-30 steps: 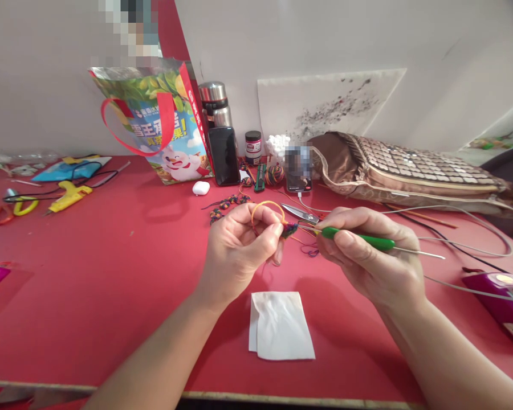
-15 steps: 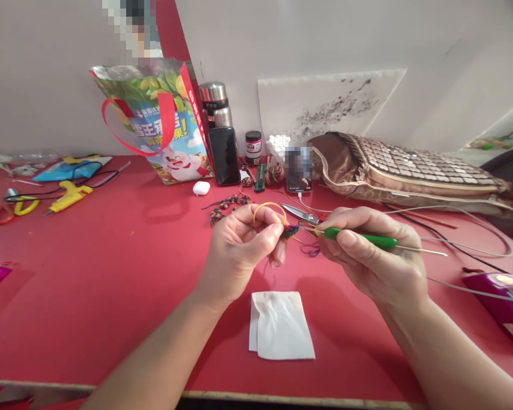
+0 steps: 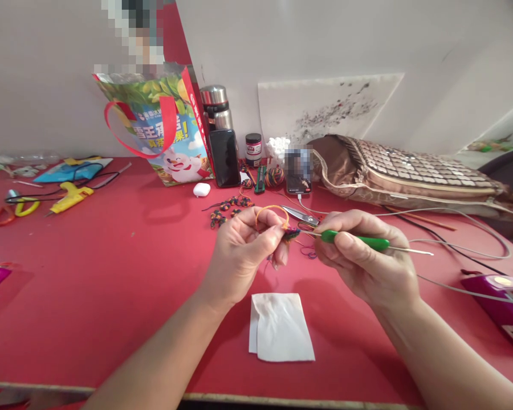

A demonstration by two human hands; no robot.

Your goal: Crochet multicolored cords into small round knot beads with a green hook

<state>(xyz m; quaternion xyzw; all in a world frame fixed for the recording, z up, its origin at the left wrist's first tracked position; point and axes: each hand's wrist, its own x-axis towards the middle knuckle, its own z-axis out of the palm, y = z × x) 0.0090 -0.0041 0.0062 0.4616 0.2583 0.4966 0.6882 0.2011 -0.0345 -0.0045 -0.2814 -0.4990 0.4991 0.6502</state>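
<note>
Between thumb and fingers, my left hand (image 3: pixel 250 245) pinches a small piece of multicoloured crochet work (image 3: pixel 291 232). An orange yarn strand (image 3: pixel 271 207) loops up over its fingers. My right hand (image 3: pixel 370 256) is closed on the green handle of a double-ended crochet hook (image 3: pixel 359 240). One metal end of the hook meets the crochet piece; exactly how it sits in the stitches is too small to tell. The other end points right, past the hand. Behind the hands lie several dark, multicoloured crocheted pieces (image 3: pixel 220 217) and scissors (image 3: pixel 300 214).
A folded white tissue (image 3: pixel 284 327) lies in front of my hands. Farther back stand a shopping bag (image 3: pixel 158 131), a black phone (image 3: pixel 225 158), a plugged-in phone (image 3: pixel 298 171) and a brown bag (image 3: pixel 414 173). A yellow glue gun (image 3: pixel 70 198) is at left, a purple power strip (image 3: pixel 500 304) at right.
My right hand and the crochet hook have moved slightly left, bringing the hook's tip closer into the crochet piece. My left hand still pinches the piece, a touch farther right.
</note>
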